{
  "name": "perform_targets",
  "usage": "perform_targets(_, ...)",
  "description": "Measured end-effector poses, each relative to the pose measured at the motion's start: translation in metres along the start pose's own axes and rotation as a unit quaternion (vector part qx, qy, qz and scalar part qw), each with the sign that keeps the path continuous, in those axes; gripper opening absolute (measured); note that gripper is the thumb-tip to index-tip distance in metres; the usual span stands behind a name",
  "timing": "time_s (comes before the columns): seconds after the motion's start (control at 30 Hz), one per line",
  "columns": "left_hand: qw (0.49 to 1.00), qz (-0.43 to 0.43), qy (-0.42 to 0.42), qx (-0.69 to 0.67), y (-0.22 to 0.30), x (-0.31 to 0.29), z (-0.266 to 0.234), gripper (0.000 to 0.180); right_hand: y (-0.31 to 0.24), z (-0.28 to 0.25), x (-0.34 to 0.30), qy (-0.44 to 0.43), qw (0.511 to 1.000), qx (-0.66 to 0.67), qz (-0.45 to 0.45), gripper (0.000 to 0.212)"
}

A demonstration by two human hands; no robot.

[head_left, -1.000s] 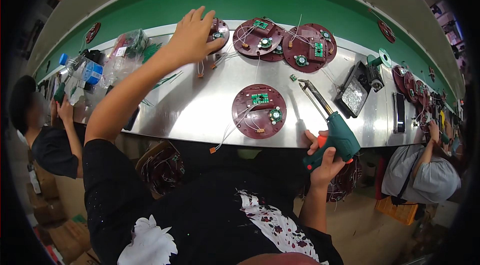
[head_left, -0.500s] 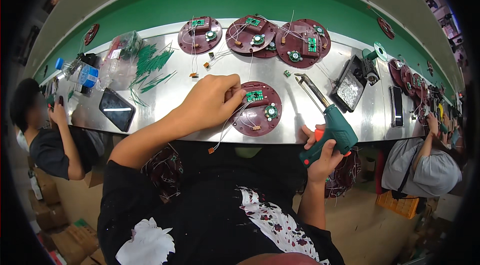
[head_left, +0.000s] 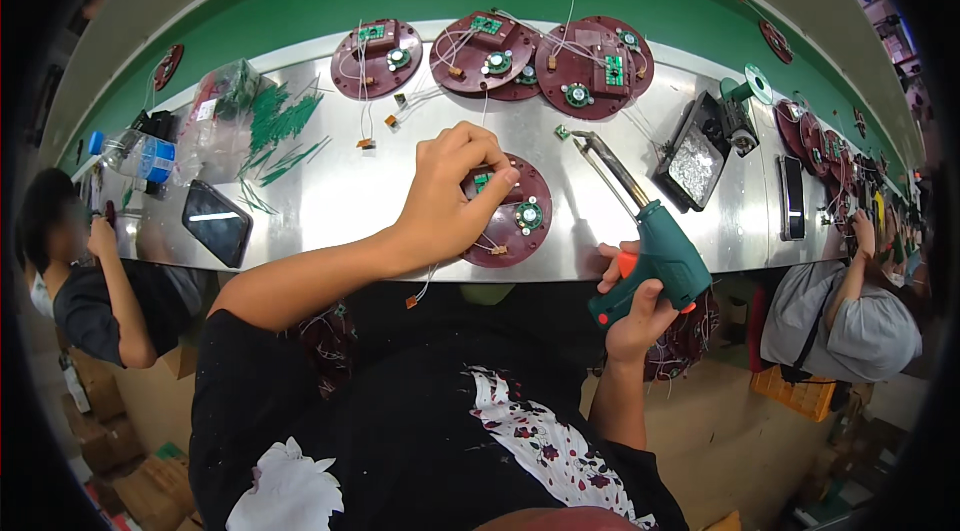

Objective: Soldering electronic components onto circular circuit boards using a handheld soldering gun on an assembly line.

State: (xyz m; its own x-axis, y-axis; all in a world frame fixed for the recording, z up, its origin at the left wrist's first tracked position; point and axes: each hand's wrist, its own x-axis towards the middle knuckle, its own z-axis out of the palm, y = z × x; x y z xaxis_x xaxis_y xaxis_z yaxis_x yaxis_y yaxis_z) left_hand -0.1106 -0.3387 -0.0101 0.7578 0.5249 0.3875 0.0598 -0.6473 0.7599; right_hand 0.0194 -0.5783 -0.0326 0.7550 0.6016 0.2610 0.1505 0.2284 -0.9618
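My right hand grips a dark green soldering gun with an orange-red trigger. Its metal tip points up and left, beside a tiny green board on the metal bench. My left hand is over a round maroon plate at the bench's near edge, fingers curled and thumb pressed in. What its fingertips hold, if anything, is hidden. A circuit board on that plate is partly covered by this hand. The plate also bears a small round green-rimmed part and white wires, one ending in a small orange-brown piece past the edge.
More maroon plates with boards and wires lie at the back. Right of the gun are a black tray, a solder spool and a phone. Leftward are green wires, another phone and a bottle. People work on both sides.
My left hand has moved up and right over the plate, covering more of its board. The soldering gun stays in my right hand, its tip closer to the tiny green board. The view has shifted slightly.
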Motion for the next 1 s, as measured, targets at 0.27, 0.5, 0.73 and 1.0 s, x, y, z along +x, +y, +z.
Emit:
perform_targets(0.27,0.999,-0.015,-0.034,-0.013,0.000,-0.002,-0.005,0.011,-0.003,-0.008,-0.001,-0.019,0.998,-0.063,0.014,0.087)
perform_targets(0.5,0.996,-0.063,-0.043,-0.050,-0.002,-0.002,-0.007,0.014,0.002,-0.022,-0.007,-0.067,0.994,-0.071,0.055,0.088)
perform_targets(0.73,0.994,-0.073,-0.060,-0.049,0.000,0.000,-0.007,0.015,-0.001,-0.028,-0.010,-0.077,0.989,-0.081,0.099,0.090)
perform_targets(1.0,0.996,-0.062,-0.062,-0.033,-0.001,0.002,-0.006,0.020,0.001,-0.031,-0.007,-0.077,0.991,-0.059,0.087,0.080)
